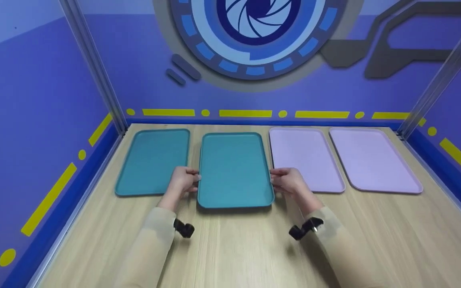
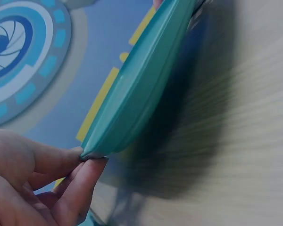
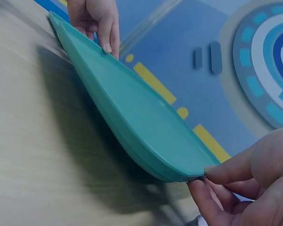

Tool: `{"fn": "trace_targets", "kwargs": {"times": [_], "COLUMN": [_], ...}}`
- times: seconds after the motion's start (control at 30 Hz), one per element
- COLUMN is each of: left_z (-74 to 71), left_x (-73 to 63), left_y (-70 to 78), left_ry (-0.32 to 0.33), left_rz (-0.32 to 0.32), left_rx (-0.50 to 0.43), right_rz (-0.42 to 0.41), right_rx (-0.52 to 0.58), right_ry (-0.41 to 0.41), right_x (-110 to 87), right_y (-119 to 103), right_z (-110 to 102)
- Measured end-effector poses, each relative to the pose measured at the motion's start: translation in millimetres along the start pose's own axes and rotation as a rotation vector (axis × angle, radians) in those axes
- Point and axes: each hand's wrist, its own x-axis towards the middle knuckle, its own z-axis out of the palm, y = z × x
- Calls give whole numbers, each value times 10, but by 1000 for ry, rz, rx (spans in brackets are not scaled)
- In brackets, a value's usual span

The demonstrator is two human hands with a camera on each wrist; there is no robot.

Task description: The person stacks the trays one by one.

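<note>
Four shallow trays at a pale wood-grain table [image 1: 230,256]; the one in play, the held teal tray [image 1: 235,172], sits second from the left, between the other teal tray [image 1: 155,160] and the nearer lilac tray [image 1: 305,156], its near edge a little closer to the person than its neighbours'. Left hand [image 1: 183,179] and right hand [image 1: 290,181] pinch opposite long sides: narrow grip both ends, thumb over the rim, fingers beneath, nothing else held. Grip points lie roughly level with each other, somewhat toward the near half; probably chosen so the weight is shared and the flat face stays steady, and so the surface is left uncovered. Thumb-and-finger hold likely suits so thin a lip, which offers little else to grasp. Both wrist views show a dark shadow under the tray and air between its underside and the wood, so at least much of it is raised; whether any edge touches cannot be told. The outer lilac tray [image 1: 375,160] lies flat at the far right, long sides running away from the person like the rest, teal paired left, lilac right; the arrangement reads as a row sorted by colour. Black wrist mounts [image 1: 184,228] hang inward over the cuffs, presumably to watch the fingers' work.
</note>
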Motion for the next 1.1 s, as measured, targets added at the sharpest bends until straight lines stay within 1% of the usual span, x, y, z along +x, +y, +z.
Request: {"fn": "trace_targets", "kwargs": {"times": [0.1, 0.2, 0.37, 0.6, 0.83, 1.1], "left_z": [45, 79, 105, 113, 125, 137], "left_x": [-99, -173, -246, -269, -268, -270], "left_y": [-83, -167, -253, -292, -323, -316], "left_ry": [12, 20, 34, 36, 34, 32], "left_rz": [-1, 15, 38, 59, 64, 68], "left_rx": [7, 17, 40, 88, 139, 171], "right_rz": [-13, -14, -20, -75, -89, -92], "right_rx": [6, 17, -25, -102, -170, -196], "right_ry": [9, 25, 44, 66, 87, 81], "right_x": [-109, -207, -309, -356, -363, -346], "right_y": [80, 153, 260, 355, 370, 386], "right_z": [11, 38, 84, 142, 174, 163]}}
